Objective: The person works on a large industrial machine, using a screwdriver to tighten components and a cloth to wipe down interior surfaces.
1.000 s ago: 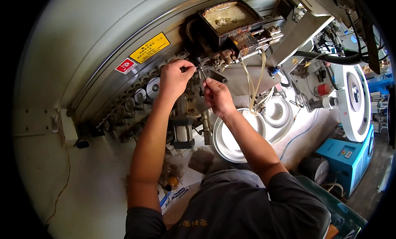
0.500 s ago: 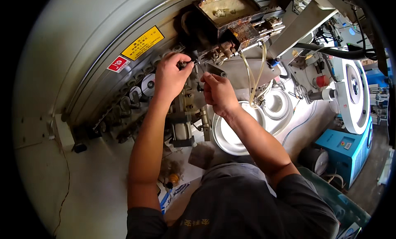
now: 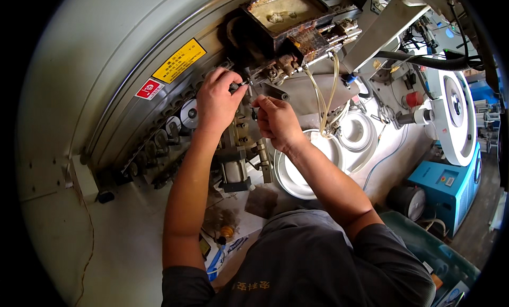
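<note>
My left hand [image 3: 217,101] reaches over the machine, thumb and fingers pinched around a small dark part [image 3: 238,86] at its mechanism. What this part is does not show clearly. Just to the right and slightly lower, my right hand [image 3: 278,121] is closed, its thumb pressed on the curled index finger. A thin, dark sliver seems to stick up from these fingertips towards the left hand's pinch, too small to name. Below the hands sits a block-shaped cylinder [image 3: 233,170] with metal fittings. A grey metal plate with a roller end [image 3: 281,95] lies just beyond my right hand.
A rusty glue-like tray [image 3: 260,29] sits above the hands. Clear hoses [image 3: 321,103] hang beside white round reels [image 3: 356,131]. At right stand a large white wheel [image 3: 450,116] and a blue machine [image 3: 440,185]. Yellow and red labels mark the panel at left.
The whole view has shifted slightly. Both hands stay at the same spot on the machine, in nearly the same pose; the right hand seems turned a little.
</note>
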A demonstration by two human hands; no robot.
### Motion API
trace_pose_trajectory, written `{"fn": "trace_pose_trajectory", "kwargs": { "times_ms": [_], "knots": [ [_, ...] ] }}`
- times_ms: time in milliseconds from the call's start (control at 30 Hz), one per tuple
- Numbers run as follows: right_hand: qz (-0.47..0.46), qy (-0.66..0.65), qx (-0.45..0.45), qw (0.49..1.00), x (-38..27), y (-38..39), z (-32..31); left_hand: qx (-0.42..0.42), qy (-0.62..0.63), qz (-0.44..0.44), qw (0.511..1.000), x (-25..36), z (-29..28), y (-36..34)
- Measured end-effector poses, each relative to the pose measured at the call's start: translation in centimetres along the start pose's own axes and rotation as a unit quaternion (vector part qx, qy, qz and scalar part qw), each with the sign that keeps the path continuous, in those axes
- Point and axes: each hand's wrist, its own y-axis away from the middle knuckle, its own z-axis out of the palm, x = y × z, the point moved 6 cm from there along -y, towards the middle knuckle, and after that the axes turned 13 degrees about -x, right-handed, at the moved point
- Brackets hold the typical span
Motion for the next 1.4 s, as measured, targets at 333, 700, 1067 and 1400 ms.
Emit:
{"fn": "trace_pose_trajectory", "kwargs": {
  "times_ms": [333,700,1067,1400],
  "knots": [
    [0.0,-0.002,-0.009,1.0,0.2,-0.1,-0.2,-0.04,-0.027,0.016,0.999,0.5,-0.5,-0.2],
    [-0.004,0.031,0.032,0.999,0.2,-0.3,-0.3,-0.108,-0.091,0.015,0.99,0.6,-0.3,-0.9],
    [-0.308,0.534,0.121,0.778,0.8,-2.2,-3.0,0.013,0.219,-0.1,0.971,0.7,-2.9,8.3],
    [-0.078,0.547,0.131,0.823,5.0,10.4,-10.3,-0.053,0.517,-0.376,0.767,3.6,1.2,32.6]
  ]
}}
